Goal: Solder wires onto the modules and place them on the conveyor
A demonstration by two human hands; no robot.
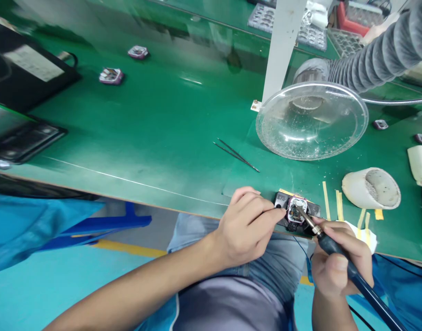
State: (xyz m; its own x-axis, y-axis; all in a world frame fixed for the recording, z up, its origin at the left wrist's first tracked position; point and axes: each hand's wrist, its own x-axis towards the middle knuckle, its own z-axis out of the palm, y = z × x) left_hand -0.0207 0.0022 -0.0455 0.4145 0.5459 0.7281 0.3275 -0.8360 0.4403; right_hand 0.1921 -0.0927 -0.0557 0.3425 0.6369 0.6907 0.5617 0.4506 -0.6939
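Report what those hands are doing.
Left hand on small square part in black holder. Right hand holding soldering iron to part. Tweezers beyond, not blocking.

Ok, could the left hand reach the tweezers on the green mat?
Probably yes: the tweezers lie just ahead of the left hand, with nothing between them on the green mat. But its fingers rest on the small square part, so it would have to let go.

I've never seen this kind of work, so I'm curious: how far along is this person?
Mid-job, it seems. Done: the small white-rimmed square part already sits in a black rectangular holder. In hand: the left hand steadies it while the right hand holds a dark-handled soldering iron, brass tip at it. Left: two purple-and-white square parts lie on the green bench mat; whether they're finished can't be told.
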